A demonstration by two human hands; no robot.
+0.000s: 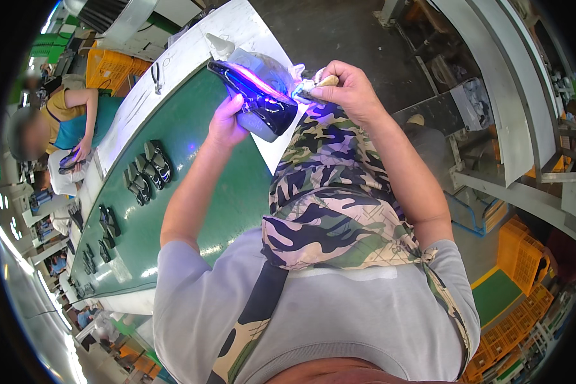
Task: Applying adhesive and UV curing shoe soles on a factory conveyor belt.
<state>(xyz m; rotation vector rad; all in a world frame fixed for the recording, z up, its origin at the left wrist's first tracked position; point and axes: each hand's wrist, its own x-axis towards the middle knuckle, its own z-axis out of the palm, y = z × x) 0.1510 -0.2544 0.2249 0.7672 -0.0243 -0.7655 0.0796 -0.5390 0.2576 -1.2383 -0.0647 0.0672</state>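
Grey shirt [339, 307] and a camouflage apron [329, 205] fill the lower middle, closest to the lens. Beyond them a long green conveyor belt [173, 211] runs from the lower left up toward the top centre, with a white edge along its far side. Dark shoe parts [148, 171] lie in pairs on the belt near its far edge, and more sit further down toward its lower-left end. Another person in a yellow top [67, 125] sits across the belt at the left. Above the belt's near edge, the left hand [227, 125] grips a glossy dark-blue shoe [259, 96] from below, fingers wrapped closed around it. The right hand [345, 89] pinches a small tool [313, 86] with a pale handle against the shoe's heel end, where violet light glows.
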